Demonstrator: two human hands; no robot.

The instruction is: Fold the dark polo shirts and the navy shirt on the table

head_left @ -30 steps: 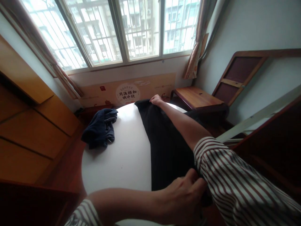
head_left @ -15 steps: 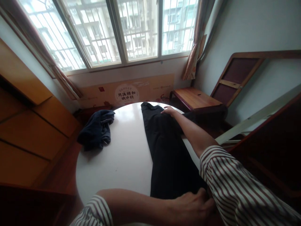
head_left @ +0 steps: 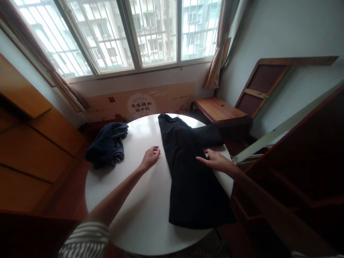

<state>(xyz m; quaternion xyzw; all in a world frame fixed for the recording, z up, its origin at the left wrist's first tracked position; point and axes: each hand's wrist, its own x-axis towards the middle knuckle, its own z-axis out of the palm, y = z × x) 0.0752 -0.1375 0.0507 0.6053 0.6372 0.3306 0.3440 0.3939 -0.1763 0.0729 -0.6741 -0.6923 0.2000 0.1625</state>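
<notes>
A black garment [head_left: 188, 172] lies lengthwise on the round white table [head_left: 129, 215], its wide end towards me. At its far right a sleeve-like part [head_left: 209, 135] sticks out sideways. My left hand [head_left: 151, 157] hovers over the bare tabletop just left of the garment, fingers loosely bent, holding nothing. Over the garment's right edge, below the sleeve-like part, is my right hand [head_left: 215, 160], thumb and fingers apart. Whether it touches the cloth I cannot tell.
A crumpled dark blue garment [head_left: 107, 147] sits on the table's left side. Beyond the table are a low wooden stool or bench [head_left: 220, 109] and a printed panel [head_left: 142, 102] under the window. Wooden cabinets [head_left: 32, 143] stand at the left, dark furniture [head_left: 303, 179] at the right.
My left hand has left the garment's near end and moved forward to its left side. My right hand has come back from the far end towards me. The sleeve-like part now shows fully.
</notes>
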